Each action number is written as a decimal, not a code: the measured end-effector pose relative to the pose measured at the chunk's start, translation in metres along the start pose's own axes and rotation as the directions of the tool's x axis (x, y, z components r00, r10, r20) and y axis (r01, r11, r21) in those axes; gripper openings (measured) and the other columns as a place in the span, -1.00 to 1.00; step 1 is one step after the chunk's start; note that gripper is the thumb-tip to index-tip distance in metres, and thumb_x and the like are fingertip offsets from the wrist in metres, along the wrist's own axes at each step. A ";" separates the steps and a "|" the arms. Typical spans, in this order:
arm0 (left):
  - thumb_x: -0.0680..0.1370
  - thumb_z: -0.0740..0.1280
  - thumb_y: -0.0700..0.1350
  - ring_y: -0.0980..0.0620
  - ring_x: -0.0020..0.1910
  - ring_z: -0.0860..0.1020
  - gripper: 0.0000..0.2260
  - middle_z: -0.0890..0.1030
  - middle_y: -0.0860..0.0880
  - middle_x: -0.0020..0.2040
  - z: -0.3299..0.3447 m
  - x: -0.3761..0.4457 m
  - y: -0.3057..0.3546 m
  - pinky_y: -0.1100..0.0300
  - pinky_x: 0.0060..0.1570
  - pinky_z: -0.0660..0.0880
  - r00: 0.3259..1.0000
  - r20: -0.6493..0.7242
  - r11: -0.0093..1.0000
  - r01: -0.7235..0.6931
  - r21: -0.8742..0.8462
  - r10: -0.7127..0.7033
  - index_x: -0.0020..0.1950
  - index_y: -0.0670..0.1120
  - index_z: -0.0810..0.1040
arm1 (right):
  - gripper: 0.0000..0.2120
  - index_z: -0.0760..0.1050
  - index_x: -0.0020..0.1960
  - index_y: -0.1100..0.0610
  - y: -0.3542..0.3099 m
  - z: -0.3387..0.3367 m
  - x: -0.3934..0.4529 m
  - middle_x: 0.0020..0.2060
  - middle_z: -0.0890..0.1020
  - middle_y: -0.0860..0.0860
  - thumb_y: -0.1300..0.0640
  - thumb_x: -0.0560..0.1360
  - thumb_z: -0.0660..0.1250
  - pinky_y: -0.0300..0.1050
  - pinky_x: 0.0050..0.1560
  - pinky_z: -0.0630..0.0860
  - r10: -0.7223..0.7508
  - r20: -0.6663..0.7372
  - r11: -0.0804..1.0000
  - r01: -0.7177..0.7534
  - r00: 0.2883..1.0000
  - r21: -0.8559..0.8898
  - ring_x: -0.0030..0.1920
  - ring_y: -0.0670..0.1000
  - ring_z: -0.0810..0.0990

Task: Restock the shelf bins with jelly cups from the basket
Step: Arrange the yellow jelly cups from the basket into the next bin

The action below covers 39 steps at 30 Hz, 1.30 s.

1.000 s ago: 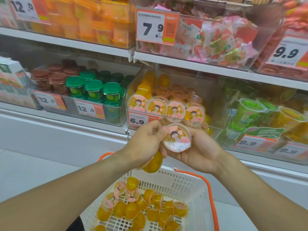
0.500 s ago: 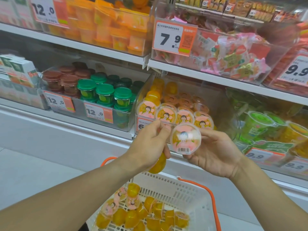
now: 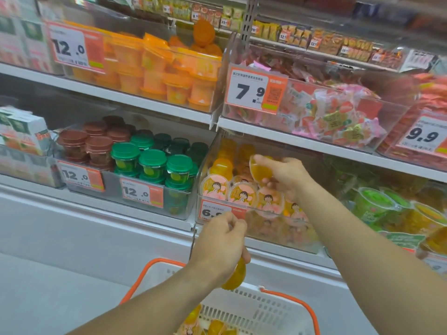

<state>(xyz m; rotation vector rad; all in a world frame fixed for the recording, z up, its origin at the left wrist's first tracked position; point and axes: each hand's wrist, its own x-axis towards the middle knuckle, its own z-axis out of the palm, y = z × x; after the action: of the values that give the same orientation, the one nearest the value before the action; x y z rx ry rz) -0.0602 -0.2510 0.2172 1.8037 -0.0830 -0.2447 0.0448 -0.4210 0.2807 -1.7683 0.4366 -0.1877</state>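
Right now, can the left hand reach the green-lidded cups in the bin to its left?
Probably not yet: the left hand holds a jelly cup, and the bin's clear front wall stands before the green-lidded cups.

Green-lidded clear cups (image 3: 152, 163) sit mid-left next to brown-lidded ones (image 3: 95, 141). Stacked orange tubs (image 3: 154, 68) upper left, pink-wrapped candy packets (image 3: 338, 114) upper right, white price tag reading 7.9 (image 3: 254, 89) between.

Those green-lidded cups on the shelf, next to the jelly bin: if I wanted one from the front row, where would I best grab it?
Probably by the lid. A front green-lidded cup stands upright, packed against its neighbours behind the clear bin wall, so its sides are hard to reach. Come from above, pinch the round lid's rim, which sticks out wider than the body, and lift straight up.
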 end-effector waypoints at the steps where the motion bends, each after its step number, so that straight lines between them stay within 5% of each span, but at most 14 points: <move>1: 0.67 0.16 -0.01 -0.01 -0.23 0.65 -0.75 0.65 -0.05 -0.43 0.000 0.001 0.000 0.00 0.14 0.50 1.000 -0.005 1.000 0.002 -0.004 -0.002 -0.09 -0.10 0.51 | -0.43 0.46 0.08 0.24 0.000 0.006 0.012 -0.17 0.67 0.18 -0.09 0.32 0.61 -0.08 -0.34 0.58 -0.012 -0.040 0.994 0.007 0.999 -0.114 -0.40 0.03 0.55; 5: 0.67 0.15 -0.01 0.00 -0.25 0.64 -0.76 0.65 -0.05 -0.43 0.000 0.007 0.000 0.01 0.09 0.51 1.000 -0.006 0.999 0.027 -0.030 -0.027 -0.08 -0.09 0.51 | -0.56 0.55 -0.19 0.20 -0.006 0.029 0.050 -0.29 0.64 0.08 -0.19 0.37 0.53 0.04 0.01 0.65 0.039 -0.034 0.877 -0.050 0.999 -0.478 -0.32 0.04 0.56; 9: 0.67 0.15 0.00 -0.01 -0.21 0.64 -0.75 0.66 -0.05 -0.42 -0.003 0.012 0.001 0.03 0.11 0.50 0.999 -0.014 0.999 0.047 -0.024 -0.047 -0.08 -0.08 0.52 | -0.66 0.57 0.21 0.17 -0.006 0.041 0.073 -0.03 0.69 0.00 -0.03 0.57 0.36 -0.13 -0.02 0.60 0.136 0.059 0.836 -0.082 0.989 -0.543 -0.15 -0.03 0.68; 12: 0.67 0.15 0.00 -0.01 -0.20 0.64 -0.75 0.66 -0.05 -0.42 -0.004 0.014 0.002 0.01 0.13 0.49 0.998 -0.011 0.998 0.055 -0.032 -0.055 -0.09 -0.07 0.52 | -0.69 0.63 0.09 0.18 -0.003 0.045 0.081 0.02 0.73 0.07 -0.02 0.60 0.26 -0.01 0.25 0.53 0.103 0.060 0.756 -0.039 0.993 -0.653 0.11 0.03 0.67; 16: 0.67 0.15 0.00 0.01 -0.19 0.64 -0.76 0.66 -0.03 -0.42 -0.005 0.014 0.001 0.03 0.13 0.49 0.997 -0.012 0.997 0.071 -0.028 -0.071 -0.08 -0.04 0.53 | -0.69 0.61 0.02 0.17 -0.006 0.045 0.077 0.03 0.68 0.08 -0.07 0.60 0.28 -0.02 0.21 0.55 0.032 0.050 0.632 0.019 0.998 -0.775 0.10 0.08 0.64; 18: 0.66 0.15 -0.03 0.01 -0.20 0.63 -0.76 0.66 -0.04 -0.42 -0.006 0.014 0.001 0.05 0.11 0.49 0.997 -0.025 0.996 0.078 -0.043 -0.079 -0.09 -0.06 0.53 | -0.72 0.60 -0.04 0.21 -0.010 0.039 0.062 -0.11 0.65 0.09 -0.01 0.57 0.30 -0.04 0.02 0.61 -0.071 0.018 0.591 0.057 0.997 -0.805 -0.02 0.10 0.66; 20: 0.65 0.16 -0.08 0.01 -0.23 0.61 -0.78 0.65 -0.06 -0.44 -0.008 0.015 0.003 0.08 0.07 0.48 0.993 -0.045 0.991 0.103 -0.085 -0.107 -0.11 -0.08 0.53 | -0.75 0.53 -0.23 0.21 -0.010 0.029 0.037 -0.31 0.58 0.06 0.07 0.53 0.33 -0.10 -0.27 0.51 -0.280 -0.029 0.659 0.170 0.960 -0.733 -0.27 0.05 0.59; 22: 0.63 0.17 -0.12 -0.02 -0.28 0.60 -0.79 0.65 -0.10 -0.44 -0.009 0.017 0.004 0.08 0.05 0.50 0.988 -0.061 0.980 0.129 -0.151 -0.140 -0.13 -0.12 0.53 | -0.85 0.52 -0.20 0.15 -0.005 0.020 0.003 -0.32 0.57 -0.02 0.12 0.51 0.37 -0.24 -0.34 0.42 -0.449 -0.053 0.736 0.335 0.892 -0.588 -0.34 -0.07 0.53; 26: 0.63 0.18 -0.11 -0.13 -0.32 0.59 -0.76 0.66 -0.17 -0.39 -0.008 0.020 0.005 -0.09 0.04 0.58 0.976 -0.083 0.938 0.166 -0.303 -0.200 -0.15 -0.18 0.53 | -0.95 0.58 -0.09 0.09 0.026 0.004 -0.077 -0.29 0.62 -0.06 0.20 0.50 0.43 -0.33 -0.40 0.47 -0.407 0.133 0.856 0.428 0.904 -0.289 -0.40 -0.11 0.56; 30: 0.65 0.16 -0.03 -0.13 -0.25 0.62 -0.68 0.69 -0.11 -0.34 0.003 0.023 0.007 -0.01 -0.04 0.58 0.947 -0.174 0.895 0.179 -0.408 -0.269 -0.17 -0.15 0.55 | -0.78 0.51 0.10 0.20 0.073 -0.005 -0.117 -0.14 0.62 0.13 0.12 0.53 0.41 -0.09 -0.32 0.54 -0.014 0.374 1.000 0.017 0.927 -0.004 -0.30 0.03 0.63; 32: 0.66 0.12 0.05 -0.18 -0.13 0.65 -0.62 0.71 -0.10 -0.32 0.012 0.022 0.005 -0.07 0.08 0.57 0.940 -0.163 0.876 0.205 -0.436 -0.301 -0.11 -0.16 0.59 | -0.72 0.56 0.20 0.16 0.086 -0.008 -0.123 -0.02 0.64 0.19 0.00 0.60 0.30 0.02 -0.13 0.60 0.156 0.525 0.970 -0.231 0.837 0.080 -0.16 0.15 0.65; 35: 0.63 0.14 0.17 -0.18 -0.02 0.65 -0.59 0.72 -0.15 -0.15 0.021 0.017 0.005 -0.11 0.12 0.56 0.946 -0.056 0.865 0.267 -0.425 -0.320 -0.06 -0.11 0.60 | -0.70 0.65 0.17 0.14 0.095 -0.013 -0.121 0.00 0.62 0.21 0.05 0.66 0.19 0.03 -0.06 0.62 0.189 0.607 0.860 -0.429 0.772 0.276 -0.08 0.20 0.60; 38: 0.56 0.36 0.06 0.04 -0.03 0.63 -0.82 0.67 -0.03 -0.01 0.024 0.006 0.006 0.14 -0.10 0.55 0.999 0.029 0.975 0.042 -0.220 -0.037 0.08 0.02 0.50 | -0.76 0.65 0.11 0.20 0.094 -0.020 -0.114 -0.04 0.62 0.18 0.10 0.56 0.30 -0.10 -0.21 0.57 0.191 0.605 0.813 -0.470 0.773 0.345 -0.19 0.13 0.62; 39: 0.51 0.44 0.04 0.11 0.01 0.61 -0.70 0.62 0.03 0.06 0.024 0.004 0.005 0.22 -0.09 0.54 0.993 0.088 0.996 -0.074 -0.050 0.079 0.15 0.07 0.43 | -0.78 0.65 0.09 0.17 0.091 -0.022 -0.112 -0.05 0.63 0.15 0.11 0.52 0.32 -0.12 -0.21 0.52 0.178 0.609 0.811 -0.465 0.773 0.354 -0.20 0.10 0.63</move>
<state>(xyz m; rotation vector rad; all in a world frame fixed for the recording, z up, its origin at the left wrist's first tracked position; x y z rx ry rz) -0.0611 -0.2754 0.2160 1.7390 -0.2085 -0.2713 -0.0831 -0.4144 0.2104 -1.1347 0.2397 0.4397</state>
